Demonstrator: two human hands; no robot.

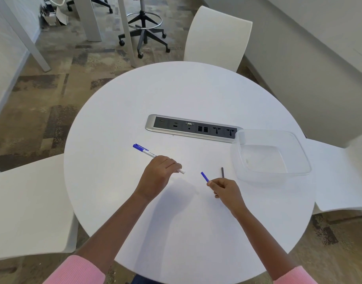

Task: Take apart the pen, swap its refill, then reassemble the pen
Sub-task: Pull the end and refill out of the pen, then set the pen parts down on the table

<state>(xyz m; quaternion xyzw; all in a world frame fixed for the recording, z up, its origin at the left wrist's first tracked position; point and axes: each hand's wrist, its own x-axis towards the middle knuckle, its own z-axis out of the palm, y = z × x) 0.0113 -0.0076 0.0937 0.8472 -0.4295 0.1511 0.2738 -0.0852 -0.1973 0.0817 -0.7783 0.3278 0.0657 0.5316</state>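
My left hand [159, 175] is closed around a white pen barrel [149, 153] with a blue cap at its far-left end; the barrel's open white end pokes out past my fingers to the right. My right hand [225, 190] pinches a short blue piece [204, 176] that points up and left, a short gap from the barrel's open end. A thin dark refill [222, 172] lies on the white round table [186, 95] just beyond my right hand. Both hands hover over the table's front half.
A clear plastic container [299, 148] stands at the right, nothing visible inside. A grey socket strip [193, 128] is set into the table's middle. White chairs stand at the left, right and far side. A wheeled stool is on the floor beyond.
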